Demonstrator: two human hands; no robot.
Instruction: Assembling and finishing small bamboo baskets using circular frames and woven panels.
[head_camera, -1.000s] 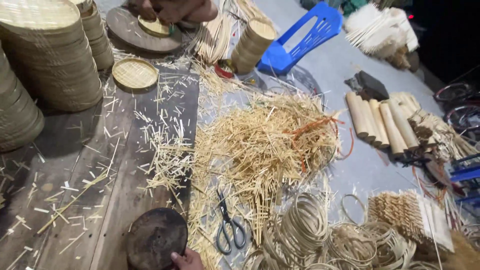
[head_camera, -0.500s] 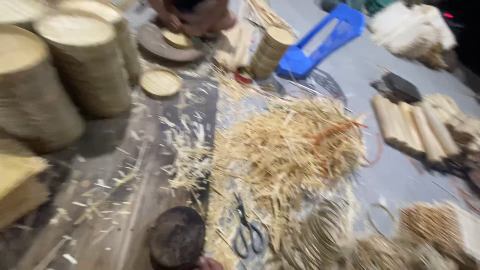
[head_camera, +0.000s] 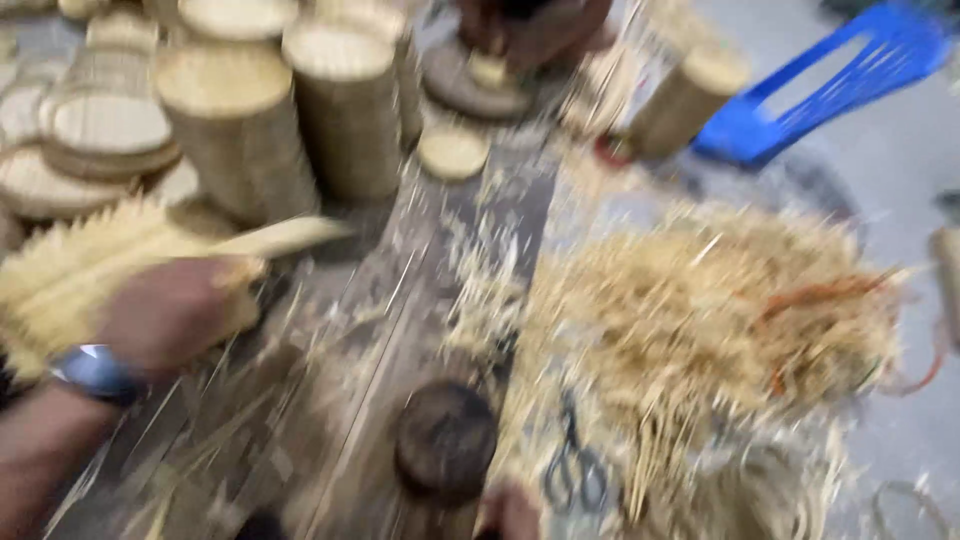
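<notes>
Where left hand (head_camera: 175, 310) grips, woven piece (head_camera: 70, 270) pale, spiky

No packages, labels or signs show anywhere in this blurred view. The only screen is the watch (head_camera: 92, 370) on the near left wrist, a small rounded face glinting pale blue.

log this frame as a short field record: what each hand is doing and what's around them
left hand: left hand, watch on wrist, closed on a bundle of pale straw strips
right hand: right hand only partly in view at bottom edge, beside a dark round block; grip unclear
near block: scissors lying flat
right of centre: loose straw pile
top left: stacks of woven round baskets
top right: blue plastic chair
top centre: another person's hands
image: motion-blurred
</notes>
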